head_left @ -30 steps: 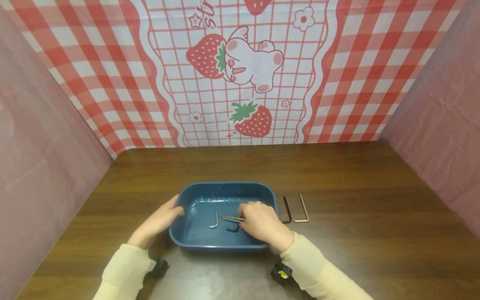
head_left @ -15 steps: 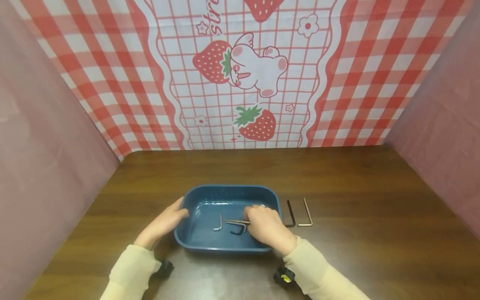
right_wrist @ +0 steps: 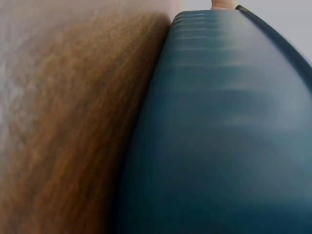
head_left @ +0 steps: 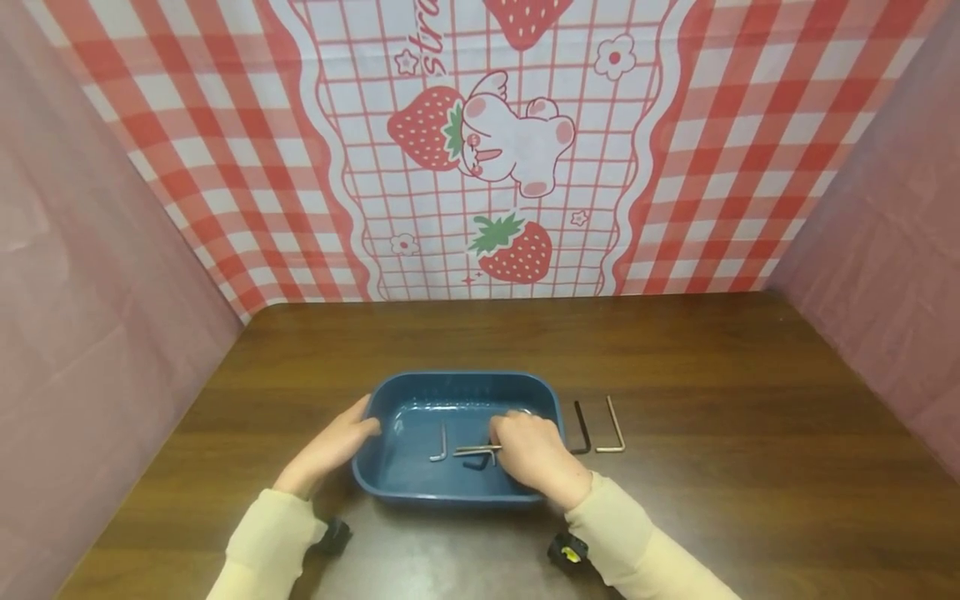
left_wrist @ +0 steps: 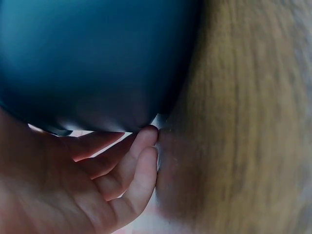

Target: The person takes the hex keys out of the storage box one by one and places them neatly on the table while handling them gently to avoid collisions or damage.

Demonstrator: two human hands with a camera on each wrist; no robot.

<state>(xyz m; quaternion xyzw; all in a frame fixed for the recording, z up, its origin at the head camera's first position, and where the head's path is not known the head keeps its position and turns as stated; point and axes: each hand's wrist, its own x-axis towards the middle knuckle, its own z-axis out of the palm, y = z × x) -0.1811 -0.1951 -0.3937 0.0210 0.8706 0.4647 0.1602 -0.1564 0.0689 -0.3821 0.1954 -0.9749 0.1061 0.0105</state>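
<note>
You wear long sleeves of a plain, pale creamy yellow, the left sleeve (head_left: 251, 567) matching the right sleeve (head_left: 675, 567). Each finishes in a broad, softly rumpled cuff, slightly fuller than the sleeve behind it. By your left cuff (head_left: 276, 521) sits a small, blocky black device (head_left: 334, 537); by your right cuff (head_left: 603, 508) is a second black unit (head_left: 558, 547), marked with a bright yellow patch (head_left: 573, 553). Your left hand (head_left: 333, 446) and right hand (head_left: 536, 454) are bare, and creases line your left palm (left_wrist: 53, 190).
</note>
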